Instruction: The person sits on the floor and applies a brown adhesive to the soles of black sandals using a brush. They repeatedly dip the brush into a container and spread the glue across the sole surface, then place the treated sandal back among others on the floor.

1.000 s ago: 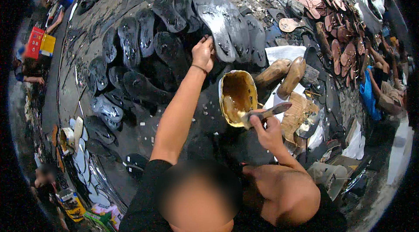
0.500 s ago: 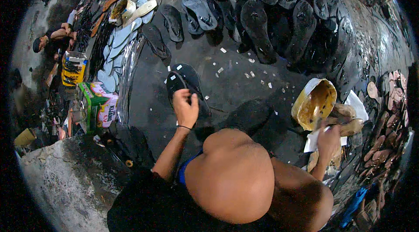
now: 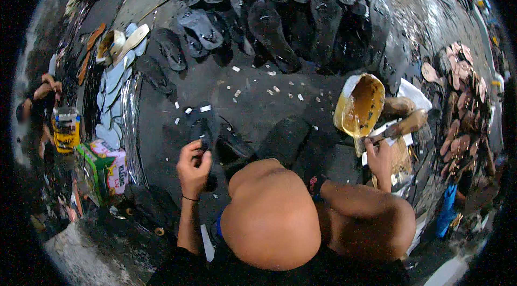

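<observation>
My left hand (image 3: 194,170) is curled over the middle of a black flip-flop (image 3: 202,123), its thumb and fingers drawn together on it. Small white pieces lie at the toe end and by my fingertips. Another dark sandal (image 3: 235,143) rests just to the right. My right hand (image 3: 379,158) is beside the lower lip of a yellowish glue container (image 3: 344,108), fingers closed. What those fingers hold is hard to make out. A brownish glue-like layer coats the inside of the container, and a pale tongue-shaped end (image 3: 358,147) sticks out near my fingertips.
Many black sandals (image 3: 272,30) stand along the far side. Two wooden shoe forms (image 3: 410,123) lie right of the container. Grey soles (image 3: 111,95), a green-and-pink box (image 3: 105,167) and a yellow tin (image 3: 67,131) are at left. Pinkish soles (image 3: 458,140) are piled at right.
The view has turned, shifting the scene. My right hand has moved from beside the wooden forms to the container's lip. The two sandals by my left hand, overlapping before, now lie farther apart.
</observation>
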`<state>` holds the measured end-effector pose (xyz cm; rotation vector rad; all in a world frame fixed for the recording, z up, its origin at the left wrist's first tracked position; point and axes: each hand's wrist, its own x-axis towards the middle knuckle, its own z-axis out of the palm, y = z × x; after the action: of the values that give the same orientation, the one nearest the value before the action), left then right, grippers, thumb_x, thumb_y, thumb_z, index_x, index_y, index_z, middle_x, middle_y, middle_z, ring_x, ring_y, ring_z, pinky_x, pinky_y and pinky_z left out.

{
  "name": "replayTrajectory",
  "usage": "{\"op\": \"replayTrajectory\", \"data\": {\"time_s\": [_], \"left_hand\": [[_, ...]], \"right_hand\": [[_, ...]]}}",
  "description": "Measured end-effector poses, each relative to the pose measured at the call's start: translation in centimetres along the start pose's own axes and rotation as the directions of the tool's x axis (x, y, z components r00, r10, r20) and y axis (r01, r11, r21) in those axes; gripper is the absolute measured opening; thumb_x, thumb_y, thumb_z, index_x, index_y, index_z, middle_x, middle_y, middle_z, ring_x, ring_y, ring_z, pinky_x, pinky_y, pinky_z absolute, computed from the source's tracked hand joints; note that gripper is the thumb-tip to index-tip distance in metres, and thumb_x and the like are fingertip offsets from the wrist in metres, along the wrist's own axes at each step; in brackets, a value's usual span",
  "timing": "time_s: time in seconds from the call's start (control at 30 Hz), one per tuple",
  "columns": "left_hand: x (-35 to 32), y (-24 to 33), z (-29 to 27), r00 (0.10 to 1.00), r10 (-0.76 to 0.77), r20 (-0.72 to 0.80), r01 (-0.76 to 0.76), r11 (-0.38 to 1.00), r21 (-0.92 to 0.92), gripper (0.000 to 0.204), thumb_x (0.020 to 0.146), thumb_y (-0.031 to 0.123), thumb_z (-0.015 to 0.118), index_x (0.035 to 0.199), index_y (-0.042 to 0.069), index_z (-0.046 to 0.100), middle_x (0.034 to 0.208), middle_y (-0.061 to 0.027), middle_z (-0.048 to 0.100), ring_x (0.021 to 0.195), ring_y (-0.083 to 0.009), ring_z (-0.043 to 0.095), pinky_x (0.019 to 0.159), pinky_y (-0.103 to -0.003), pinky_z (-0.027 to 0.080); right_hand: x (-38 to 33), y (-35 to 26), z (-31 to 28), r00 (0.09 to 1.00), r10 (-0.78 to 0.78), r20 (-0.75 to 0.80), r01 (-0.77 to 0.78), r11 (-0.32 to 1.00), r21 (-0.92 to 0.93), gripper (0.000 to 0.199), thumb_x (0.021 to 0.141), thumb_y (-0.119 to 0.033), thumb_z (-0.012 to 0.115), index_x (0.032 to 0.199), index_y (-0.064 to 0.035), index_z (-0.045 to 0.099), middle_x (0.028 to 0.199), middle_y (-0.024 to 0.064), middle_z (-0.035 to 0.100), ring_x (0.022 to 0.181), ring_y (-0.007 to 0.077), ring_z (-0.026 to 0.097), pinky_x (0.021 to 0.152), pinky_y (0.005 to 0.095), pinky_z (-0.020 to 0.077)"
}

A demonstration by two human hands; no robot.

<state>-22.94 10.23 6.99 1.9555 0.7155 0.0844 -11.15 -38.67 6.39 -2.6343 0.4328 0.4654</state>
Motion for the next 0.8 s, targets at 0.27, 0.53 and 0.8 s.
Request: {"op": "replayTrajectory", "data": {"time_s": [0.27, 0.53, 0.8], "left_hand": [[3.5, 0.1, 14.2, 0.755, 0.529, 0.387, -0.638, 0.728, 0.249, 0.028, 0.086, 0.008, 0.069, 0.113, 0.005, 0.068, 0.138, -0.0168, 0.058, 0.118, -0.0374, 0.059, 0.099, -0.044, 0.048], [4.4, 1.2, 6.2, 0.910, -0.303, 0.284, 0.333, 0.941, -0.062, 0.030, 0.097, 0.010, 0.055, 0.124, 0.000, 0.065, 0.104, -0.0050, 0.067, 0.080, -0.0091, 0.062, 0.065, -0.026, 0.050], [3.1, -3.4, 1.4, 0.923, 0.314, 0.221, -0.378, 0.846, 0.376, 0.043, 0.095, 0.020, 0.063, 0.131, -0.004, 0.059, 0.141, -0.0252, 0.054, 0.128, -0.0378, 0.051, 0.105, -0.045, 0.041]], "right_hand": [[-1.5, -2.7, 1.2, 0.991, -0.062, -0.114, 0.080, 0.984, 0.160, 0.036, 0.096, -0.036, 0.065, 0.106, -0.0016, 0.069, 0.089, 0.0168, 0.073, 0.074, 0.0289, 0.070, 0.069, 0.0394, 0.0527], [-2.3, -0.7, 0.9, 0.974, -0.037, -0.224, 0.085, 0.974, 0.210, 0.032, 0.096, -0.031, 0.065, 0.106, -0.0002, 0.068, 0.087, 0.0171, 0.072, 0.071, 0.0290, 0.068, 0.068, 0.0401, 0.0529], [-1.2, -1.3, 2.2, 0.964, -0.104, -0.245, 0.145, 0.977, 0.157, 0.037, 0.095, -0.032, 0.065, 0.113, -0.0002, 0.064, 0.097, 0.0233, 0.071, 0.089, 0.0375, 0.069, 0.078, 0.0462, 0.0526]]}}
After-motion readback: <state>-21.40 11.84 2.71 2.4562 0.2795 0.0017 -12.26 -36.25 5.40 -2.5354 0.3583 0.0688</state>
